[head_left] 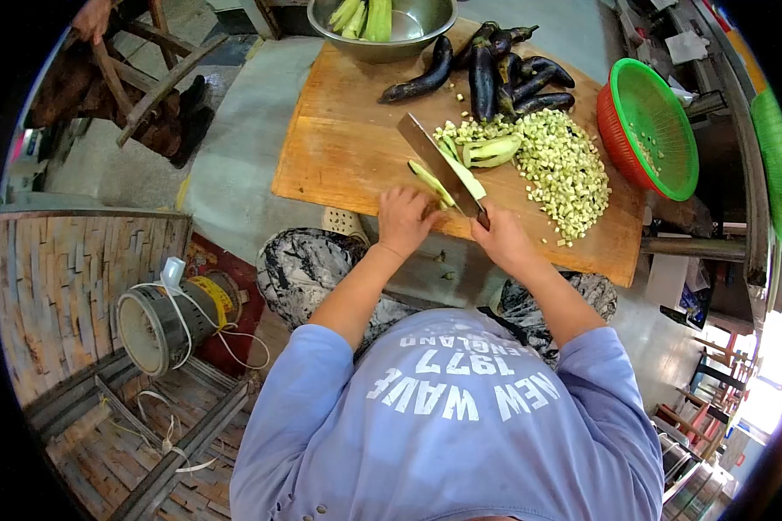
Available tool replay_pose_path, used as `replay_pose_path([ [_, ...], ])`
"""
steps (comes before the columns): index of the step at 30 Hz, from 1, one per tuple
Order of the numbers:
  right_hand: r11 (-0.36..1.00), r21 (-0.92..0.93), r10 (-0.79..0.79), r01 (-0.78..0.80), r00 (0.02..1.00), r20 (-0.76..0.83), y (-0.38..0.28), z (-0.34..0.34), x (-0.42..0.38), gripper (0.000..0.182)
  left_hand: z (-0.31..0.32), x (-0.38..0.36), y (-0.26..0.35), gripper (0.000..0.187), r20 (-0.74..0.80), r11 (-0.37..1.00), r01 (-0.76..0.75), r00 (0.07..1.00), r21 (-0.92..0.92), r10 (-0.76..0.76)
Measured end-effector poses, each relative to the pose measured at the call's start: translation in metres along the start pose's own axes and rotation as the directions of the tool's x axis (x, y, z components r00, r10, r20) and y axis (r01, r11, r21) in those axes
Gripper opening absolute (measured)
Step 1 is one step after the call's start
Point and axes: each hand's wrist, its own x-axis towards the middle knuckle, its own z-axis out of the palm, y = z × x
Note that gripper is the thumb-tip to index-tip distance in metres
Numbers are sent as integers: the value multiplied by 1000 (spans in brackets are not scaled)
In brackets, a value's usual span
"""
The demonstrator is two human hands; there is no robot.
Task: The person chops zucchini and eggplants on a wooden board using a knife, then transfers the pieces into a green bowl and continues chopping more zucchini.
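A: Where do we have our hands?

B: Right hand (500,239), closed round the handle of the knife (434,160), blade slanting away over the worktop (321,152). Left hand (406,219), fingers bent by the near end of a strip (427,180). Whether we pinch it or only rest against it, we cannot tell.

A: And the strip itself?

B: On the worktop near our edge, left of the blade. A pale wedge (466,176) lies on the other side, close against the steel. Cut pieces (493,151) just beyond, beside the heap of dice (565,174).

A: Step in hand?

B: Lengthwise cutting, we judge: long lengths by the blade, small cubes heaped to the right. The crosswise cut looks like a separate pass.

A: Other stock?

B: Whole aubergines (482,82) in a dark cluster at the far side. Pale lengths (375,21) in the metal bowl (382,52). Green basket (652,130) to the right, a few bits inside.

A: What does the next move call for, in our judgement?

B: A steady strip, left fingertips tucked clear of the edge, blade lined up along the length. Even widths matter, since uneven ones would give uneven dice. Main hazard: our left fingers, very near the steel.
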Motion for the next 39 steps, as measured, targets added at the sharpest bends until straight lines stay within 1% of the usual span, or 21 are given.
replay_pose_path([
  [2, 998, -30, -60, 62, 997, 47, -6, -13, -4, 19, -5, 2, -10, 17, -147, 976, 147, 974, -163, -172],
  [3, 993, -74, -83, 89, 993, 80, -6, -12, -5, 19, -19, 13, -17, 16, -235, 914, 267, 909, -306, -345],
  [4, 987, -117, -98, 111, 988, 118, -5, -8, -10, 18, -38, 26, -21, 17, -285, 814, 362, 807, -454, -517],
  [6, 964, -216, -107, 153, 971, 213, -10, -4, -17, 20, -73, 62, -12, 20, -321, 869, 272, 849, -414, -419],
  [7, 945, -264, -134, 191, 966, 219, -8, -2, -18, 20, -72, 76, -8, 22, -198, 917, 212, 936, -337, -289],
  [8, 922, -311, -163, 229, 961, 224, -5, 3, -18, 21, -68, 92, -1, 23, -61, 955, 132, 986, -266, -153],
  [9, 897, -356, -190, 264, 955, 229, -1, 7, -18, 23, -61, 104, 4, 24, 89, 978, 37, 996, -206, -19],
  [10, 886, -376, -199, 272, 954, 222, 0, 8, -19, 22, -50, 112, 11, 26, 230, 988, -72, 968, -139, 103],
  [11, 874, -397, -207, 279, 955, 215, 0, 9, -19, 21, -38, 117, 19, 28, 373, 978, -190, 904, -89, 210],
  [12, 863, -418, -214, 283, 955, 206, 1, 11, -20, 20, -27, 122, 24, 30, 511, 948, -313, 807, -56, 297],
  [15, 882, -380, -228, 279, 958, 174, 9, 24, -23, 15, 6, 120, 21, 32, 739, 907, -396, 652, 141, 170],
  [16, 879, -378, -244, 290, 956, 166, 10, 26, -26, 15, 11, 115, 16, 28, 682, 903, -399, 706, 159, 191],
  [19, 878, -370, -266, 304, 952, 153, 11, 30, -30, 14, 6, 121, 6, 23, 781, 906, -410, 597, 104, 181],
  [22, 893, -346, -242, 288, 955, 170, 10, 23, -22, 16, -20, 128, -1, 19, 604, 939, -337, 764, 72, 228],
  [25, 941, -236, -195, 241, 960, 201, 8, 7, -15, 18, -57, 138, -7, 21, 333, 965, -245, 921, 96, 201],
  [27, 975, -152, -127, 160, 970, 206, 10, -2, -10, 19, -85, 135, -7, 19, 181, 973, -208, 965, 103, 187],
  [28, 985, -116, -106, 127, 979, 175, 13, -6, -7, 19, -93, 130, -6, 19, 102, 977, -189, 979, 103, 179],
  [31, 998, -32, -48, 52, 993, 109, 23, -16, 4, 18, -91, 106, -11, 22, 28, 950, -279, 960, 140, 278],
  [34, 998, -41, -34, 38, 995, 95, 28, -17, 10, 18, -55, 70, -13, 28, 67, 948, -305, 952, 90, 299],
  [37, 995, -84, -37, 44, 996, 83, 27, -16, 8, 17, -26, 36, -26, 28, 283, 947, -282, 931, 155, 231],
  [39, 996, -88, -18, 25, 997, 81, 30, -13, 10, 17, -32, 35, -27, 27, 283, 958, -280, 925, 56, 254],
])
